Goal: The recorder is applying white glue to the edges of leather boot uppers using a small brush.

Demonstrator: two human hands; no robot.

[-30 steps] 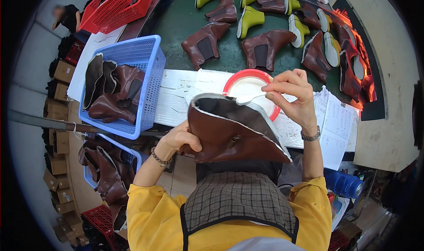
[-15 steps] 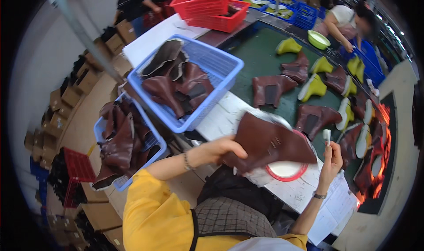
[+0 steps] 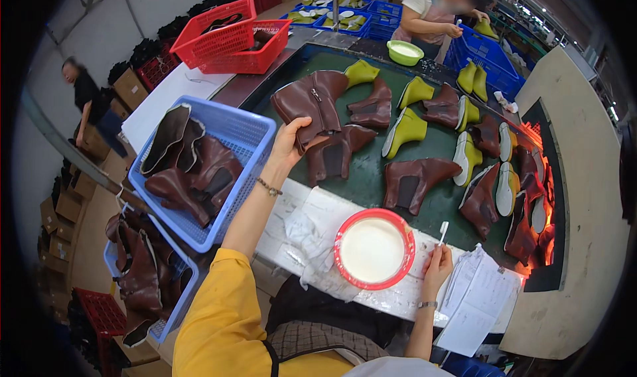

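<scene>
Through the head camera, I see the right hand (image 3: 438, 265) closed around a white toothbrush (image 3: 443, 229), just beside the red bowl (image 3: 339, 251) of white liquid (image 3: 371, 249). Farther, the left hand (image 3: 290, 141) clamps a brown zippered ankle boot (image 3: 308, 105) over the green conveyor belt (image 3: 363, 184).

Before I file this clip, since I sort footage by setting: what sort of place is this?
Probably a footwear factory: several brown boots and lime-green pieces lie on a dark green work surface, which leads toward a glowing orange opening.
</scene>
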